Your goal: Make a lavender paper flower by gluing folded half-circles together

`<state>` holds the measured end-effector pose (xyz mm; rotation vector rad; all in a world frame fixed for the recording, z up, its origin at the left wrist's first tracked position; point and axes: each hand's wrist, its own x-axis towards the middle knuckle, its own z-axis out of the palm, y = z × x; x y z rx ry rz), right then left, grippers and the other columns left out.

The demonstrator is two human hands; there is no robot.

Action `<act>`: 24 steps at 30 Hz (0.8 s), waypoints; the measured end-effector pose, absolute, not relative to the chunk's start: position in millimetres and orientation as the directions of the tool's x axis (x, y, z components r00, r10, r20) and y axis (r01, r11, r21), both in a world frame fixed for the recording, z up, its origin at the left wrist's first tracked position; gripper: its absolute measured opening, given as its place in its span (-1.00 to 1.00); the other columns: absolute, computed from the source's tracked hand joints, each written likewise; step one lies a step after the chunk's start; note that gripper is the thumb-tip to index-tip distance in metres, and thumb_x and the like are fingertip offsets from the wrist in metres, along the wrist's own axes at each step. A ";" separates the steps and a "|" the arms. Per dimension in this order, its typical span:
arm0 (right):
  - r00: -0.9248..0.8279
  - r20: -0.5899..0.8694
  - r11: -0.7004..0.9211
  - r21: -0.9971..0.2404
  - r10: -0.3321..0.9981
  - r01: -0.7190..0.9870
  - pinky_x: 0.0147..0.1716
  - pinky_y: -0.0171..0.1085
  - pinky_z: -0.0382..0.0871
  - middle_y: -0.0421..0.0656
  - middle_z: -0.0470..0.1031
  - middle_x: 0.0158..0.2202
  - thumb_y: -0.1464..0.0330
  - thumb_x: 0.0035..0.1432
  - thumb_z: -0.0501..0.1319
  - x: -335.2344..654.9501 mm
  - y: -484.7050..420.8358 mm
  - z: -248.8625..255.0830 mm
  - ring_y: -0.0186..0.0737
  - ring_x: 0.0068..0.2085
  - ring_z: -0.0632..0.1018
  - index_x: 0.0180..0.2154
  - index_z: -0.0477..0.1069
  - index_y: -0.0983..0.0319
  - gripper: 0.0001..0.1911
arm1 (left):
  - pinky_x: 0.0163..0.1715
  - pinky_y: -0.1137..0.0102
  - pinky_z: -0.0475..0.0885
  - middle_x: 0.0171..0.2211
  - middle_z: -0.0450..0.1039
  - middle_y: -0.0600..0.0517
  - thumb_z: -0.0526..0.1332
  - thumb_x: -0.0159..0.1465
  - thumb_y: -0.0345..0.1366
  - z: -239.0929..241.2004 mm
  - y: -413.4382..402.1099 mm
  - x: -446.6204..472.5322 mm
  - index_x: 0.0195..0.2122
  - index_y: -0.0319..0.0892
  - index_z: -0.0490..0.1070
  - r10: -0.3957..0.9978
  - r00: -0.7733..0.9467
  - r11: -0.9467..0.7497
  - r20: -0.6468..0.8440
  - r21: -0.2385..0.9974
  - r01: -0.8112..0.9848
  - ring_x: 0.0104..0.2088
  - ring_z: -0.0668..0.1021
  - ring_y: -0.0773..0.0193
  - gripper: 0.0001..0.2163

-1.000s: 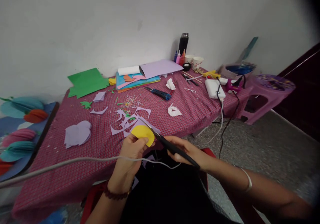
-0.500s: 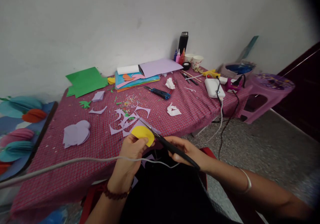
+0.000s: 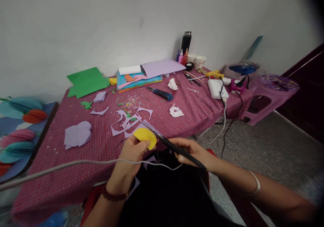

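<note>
My left hand (image 3: 134, 151) pinches a yellow piece of paper (image 3: 146, 136) with a rounded edge, thumb on top, just over the table's front edge. My right hand (image 3: 193, 152) is closed around the black handles of a pair of scissors (image 3: 181, 151). The blades point up and left, lying along the right side of the yellow paper. Curved purple paper offcuts (image 3: 126, 124) are scattered on the cloth just beyond the blades. To the left lies a stack of purple rounded paper shapes (image 3: 78, 135). Some purple scraps rest on my lap.
Green sheets (image 3: 88, 82) lie at the back left of the checked tablecloth (image 3: 101, 149). Beyond my hands are a utility knife (image 3: 160, 93) and crumpled tissue (image 3: 176, 111). A white box with cables (image 3: 217, 88) stands at the right. A pale cable (image 3: 76, 162) crosses in front of my left wrist.
The scissors' handles and my right hand have shifted slightly right and down. My left hand keeps its pinch on the yellow paper, with barely any movement.
</note>
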<state>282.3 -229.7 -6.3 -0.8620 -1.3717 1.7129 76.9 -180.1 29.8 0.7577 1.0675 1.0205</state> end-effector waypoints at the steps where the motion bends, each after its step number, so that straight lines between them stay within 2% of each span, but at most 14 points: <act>1: -0.482 -0.049 -0.132 -0.981 0.875 -0.141 -0.37 -0.38 0.25 -0.21 0.38 -0.30 0.10 0.08 0.38 283.9 -229.3 -5.9 -0.42 -0.36 0.35 0.13 0.35 0.26 -0.34 | -0.47 0.43 0.49 -0.52 0.52 0.05 0.38 -0.20 -0.41 30.0 -180.3 76.2 -0.47 -0.23 0.48 0.929 0.141 0.369 -0.342 0.883 -0.289 -0.52 0.53 0.31 -0.78; 11: -0.527 -0.047 -0.124 -0.986 0.849 -0.112 -0.21 -0.33 0.33 -0.15 0.47 -0.14 0.21 0.13 0.37 294.6 -225.9 -1.8 -0.36 -0.22 0.44 0.12 0.41 0.21 -0.46 | -0.44 0.39 0.50 -0.52 0.51 0.03 0.35 -0.18 -0.44 26.8 -178.7 68.3 -0.49 -0.24 0.50 0.927 0.179 0.366 -0.329 0.897 -0.248 -0.52 0.51 0.32 -0.82; 24: -0.545 -0.076 -0.110 -0.993 0.835 -0.031 -0.19 -0.29 0.36 -0.13 0.50 -0.11 0.14 0.14 0.35 298.7 -225.9 6.7 -0.31 -0.18 0.48 0.14 0.39 0.21 -0.43 | -0.44 0.46 0.46 -0.50 0.56 0.02 0.33 -0.16 -0.49 24.4 -176.6 61.5 -0.45 -0.24 0.56 0.931 0.224 0.331 -0.288 0.926 -0.184 -0.52 0.52 0.34 -0.81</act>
